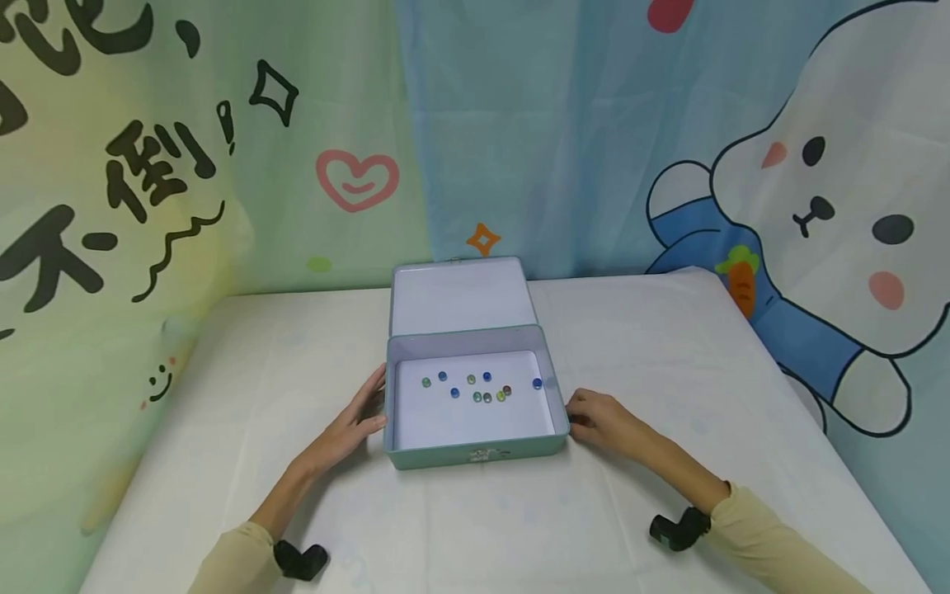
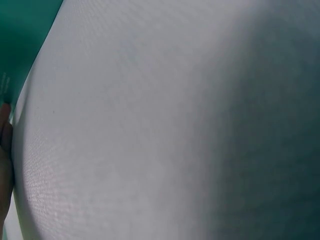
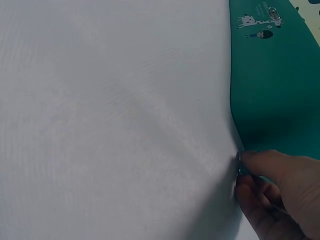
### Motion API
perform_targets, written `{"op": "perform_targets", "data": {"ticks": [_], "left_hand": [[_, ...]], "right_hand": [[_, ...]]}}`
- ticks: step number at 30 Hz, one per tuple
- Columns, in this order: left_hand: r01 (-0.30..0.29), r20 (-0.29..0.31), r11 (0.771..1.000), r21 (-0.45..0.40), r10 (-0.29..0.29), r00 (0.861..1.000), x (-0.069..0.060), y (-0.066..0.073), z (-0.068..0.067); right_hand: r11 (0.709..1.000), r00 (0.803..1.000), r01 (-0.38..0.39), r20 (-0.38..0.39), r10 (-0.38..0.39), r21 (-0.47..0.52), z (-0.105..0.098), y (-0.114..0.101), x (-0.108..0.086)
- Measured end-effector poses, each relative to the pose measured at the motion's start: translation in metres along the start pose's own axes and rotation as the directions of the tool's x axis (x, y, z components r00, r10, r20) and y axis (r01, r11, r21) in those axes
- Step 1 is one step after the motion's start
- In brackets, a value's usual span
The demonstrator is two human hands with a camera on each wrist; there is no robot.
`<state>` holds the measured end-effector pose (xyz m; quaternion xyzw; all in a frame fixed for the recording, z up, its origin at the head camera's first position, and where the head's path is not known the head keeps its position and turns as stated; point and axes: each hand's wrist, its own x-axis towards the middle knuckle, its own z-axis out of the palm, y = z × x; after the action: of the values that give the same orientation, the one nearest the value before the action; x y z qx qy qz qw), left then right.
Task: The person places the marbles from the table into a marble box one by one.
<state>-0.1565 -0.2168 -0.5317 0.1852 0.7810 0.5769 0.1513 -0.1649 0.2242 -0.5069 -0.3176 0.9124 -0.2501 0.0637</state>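
Note:
A green metal box (image 1: 438,459) with a pale inside stands on the table, its hinged lid (image 1: 463,297) tilted back. Several glass marbles (image 1: 455,393), blue, green and brownish, lie scattered on its floor. My left hand (image 1: 349,425) rests against the box's left side, fingers extended; only its edge (image 2: 6,165) shows in the left wrist view. Beside the right wall, my right hand (image 1: 604,421) pinches a small glassy marble (image 3: 239,163) between thumb and fingers, low by the tablecloth. Most of that marble is hidden by the fingertips.
A white cloth (image 1: 490,528) covers the table. Behind it hangs a printed curtain (image 1: 490,132) with a rabbit figure and lettering. Black wrist cameras (image 1: 300,561) sit on both forearms. A giraffe print (image 3: 260,21) decorates the box's front.

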Motion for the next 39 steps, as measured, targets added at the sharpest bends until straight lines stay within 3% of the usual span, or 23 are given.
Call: {"op": "perform_targets", "data": {"ticks": [7, 12, 16, 22, 30, 39], "left_hand": [[0.018, -0.002, 1.0, -0.002, -0.018, 1.0, 0.0, -0.001, -0.001], [0.027, -0.001, 1.0, -0.015, -0.028, 1.0, -0.001, 0.0, -0.002], [0.026, 0.0, 1.0, -0.008, -0.026, 1.0, -0.002, 0.001, -0.004], [0.025, 0.0, 1.0, -0.017, -0.025, 1.0, -0.002, 0.001, -0.005], [0.009, 0.004, 1.0, 0.009, -0.009, 1.0, 0.002, 0.001, -0.003], [0.012, 0.008, 1.0, -0.016, -0.012, 1.0, 0.0, 0.0, 0.0]], "right_hand": [[0.999, 0.999, -0.048, 0.003, 0.048, 0.019, -0.015, 0.002, 0.004], [0.998, 0.996, -0.057, -0.067, 0.056, 0.001, -0.043, -0.003, 0.014], [0.998, 0.993, -0.06, -0.107, 0.057, -0.024, -0.066, -0.012, 0.03], [1.0, 0.998, -0.024, -0.062, 0.024, 0.005, -0.087, -0.045, 0.066], [0.992, 0.995, 0.094, 0.035, -0.097, 0.089, -0.085, -0.085, 0.109], [0.979, 0.978, 0.15, 0.124, -0.168, 0.14, -0.059, -0.096, 0.146]]}}
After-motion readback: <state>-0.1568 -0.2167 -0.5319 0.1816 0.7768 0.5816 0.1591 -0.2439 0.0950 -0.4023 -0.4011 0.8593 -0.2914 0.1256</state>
